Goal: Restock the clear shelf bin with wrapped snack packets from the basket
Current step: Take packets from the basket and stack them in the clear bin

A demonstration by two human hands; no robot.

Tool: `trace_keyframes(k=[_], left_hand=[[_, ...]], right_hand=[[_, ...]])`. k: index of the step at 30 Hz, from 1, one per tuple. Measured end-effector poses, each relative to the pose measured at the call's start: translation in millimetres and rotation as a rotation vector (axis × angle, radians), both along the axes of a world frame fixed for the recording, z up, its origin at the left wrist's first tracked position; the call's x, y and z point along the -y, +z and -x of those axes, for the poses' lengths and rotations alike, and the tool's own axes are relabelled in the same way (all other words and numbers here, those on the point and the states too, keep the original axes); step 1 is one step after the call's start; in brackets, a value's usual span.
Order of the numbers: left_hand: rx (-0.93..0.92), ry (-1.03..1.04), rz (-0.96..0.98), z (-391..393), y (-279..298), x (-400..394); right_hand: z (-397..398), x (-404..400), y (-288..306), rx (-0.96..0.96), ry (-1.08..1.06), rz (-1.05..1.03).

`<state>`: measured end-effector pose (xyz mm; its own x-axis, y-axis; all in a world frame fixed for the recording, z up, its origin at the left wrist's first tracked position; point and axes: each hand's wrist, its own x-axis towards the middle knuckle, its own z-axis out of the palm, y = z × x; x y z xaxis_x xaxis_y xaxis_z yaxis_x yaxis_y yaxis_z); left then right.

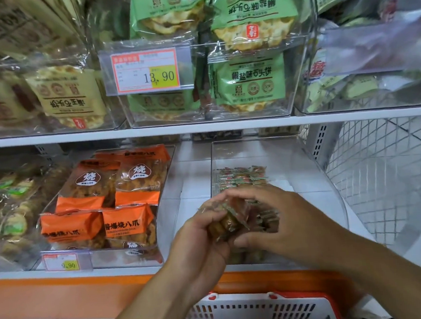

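Now | both hands (238,232) grip crinkly wrapped packets (230,222) | over clear bin (306,177)

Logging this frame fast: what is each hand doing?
Left hand: grips the snack packets.
Right hand: fingers curled over the same snack packets.

We see clear shelf bin (274,151): transparent hard plastic, glossy, smooth walls catching glare. Snack packets (241,177) in it: thin crinkled film, shiny. We note same clear crinkly wrap on packets in left hand (200,238) and right hand (282,216). Basket (261,311): white perforated plastic, red plastic rim, slight sheen. Orange bags (131,223): glossy printed film. Price tag (146,71): paper behind clear plastic sleeve. Shelf edge (202,127): smooth white painted metal. Side mesh (386,170): white-coated wire.
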<state>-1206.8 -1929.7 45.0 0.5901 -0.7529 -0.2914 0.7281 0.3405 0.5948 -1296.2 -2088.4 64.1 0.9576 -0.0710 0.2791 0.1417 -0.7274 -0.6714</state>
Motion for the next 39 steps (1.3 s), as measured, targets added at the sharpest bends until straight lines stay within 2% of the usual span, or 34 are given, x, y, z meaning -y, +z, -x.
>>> trace_keyframes(k=[3, 6, 8, 13, 15, 17, 19, 21, 24, 26, 32, 39], left_hand=[[0.037, 0.013, -0.021, 0.1, -0.9, 0.3], [0.063, 0.02, -0.011, -1.2, -0.6, -0.3], [0.08, 0.026, -0.012, -0.9, -0.7, -0.3], [0.119, 0.072, -0.039, -0.8, -4.4, -0.7], [0.206, 0.11, -0.096, -0.9, -6.4, -0.6], [0.307, 0.15, -0.158, 1.0, -7.9, 0.4], [0.392, 0.193, -0.237, 2.6, -9.1, 0.9], [0.405, 0.202, -0.281, 0.8, -6.4, 0.5], [0.315, 0.177, -0.266, -5.6, -0.1, -3.5], [0.273, 0.158, -0.255, -7.8, 2.0, -6.1], [0.193, 0.135, -0.198, -9.3, 1.6, -6.4], [0.262, 0.086, -0.197, -8.6, -1.9, -4.2]], right_hand=[[-2.8, -2.8, -7.3, 0.097, -0.048, -0.008], [-5.0, 8.3, -5.2, 0.15, -0.112, -0.231], [-5.8, 13.1, -3.1, 0.116, -0.084, -0.317], [0.2, 7.1, -8.0, -0.009, 0.053, -0.206], [1.9, 1.6, -9.9, -0.067, 0.11, -0.279], [1.0, -8.7, -17.0, -0.033, 0.057, -0.294], [-2.2, -19.6, -23.4, 0.066, -0.088, -0.286], [-5.7, -21.5, -24.4, 0.067, -0.153, -0.418], [-10.7, -11.8, -17.8, -0.021, -0.124, -0.712], [-12.2, -7.1, -13.1, -0.046, -0.114, -0.827], [-11.2, -8.0, -12.3, -0.028, -0.114, -0.808], [-6.4, -2.3, -7.6, -0.068, -0.15, -0.634]])
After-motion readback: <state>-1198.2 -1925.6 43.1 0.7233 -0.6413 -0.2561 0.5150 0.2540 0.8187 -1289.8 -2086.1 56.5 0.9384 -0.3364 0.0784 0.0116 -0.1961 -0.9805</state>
